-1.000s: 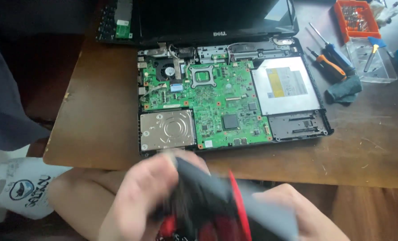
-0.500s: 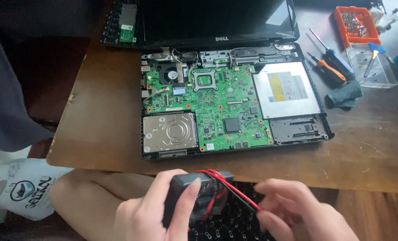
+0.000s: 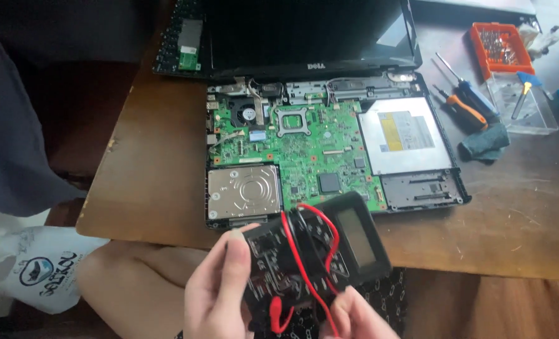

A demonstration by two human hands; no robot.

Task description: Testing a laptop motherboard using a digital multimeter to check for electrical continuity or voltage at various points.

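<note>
Brown wooden table (image 3: 154,182) fills the view, its near edge running just above the hands. Left hand (image 3: 213,295) closes around the left side of a black multimeter (image 3: 320,248), thumb on its face; right hand (image 3: 361,320) pinches the red lead (image 3: 304,251) wrapped over it. Just beyond, an opened laptop (image 3: 330,150) shows its green board. Screwdrivers (image 3: 464,103) and an orange bit case (image 3: 499,50) lie well apart, far right.

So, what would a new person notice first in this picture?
First the opened laptop in the middle of the wooden table, its green circuit board bare. Then the black multimeter with red wires, held near the bottom edge by the left hand and right hand.
</note>
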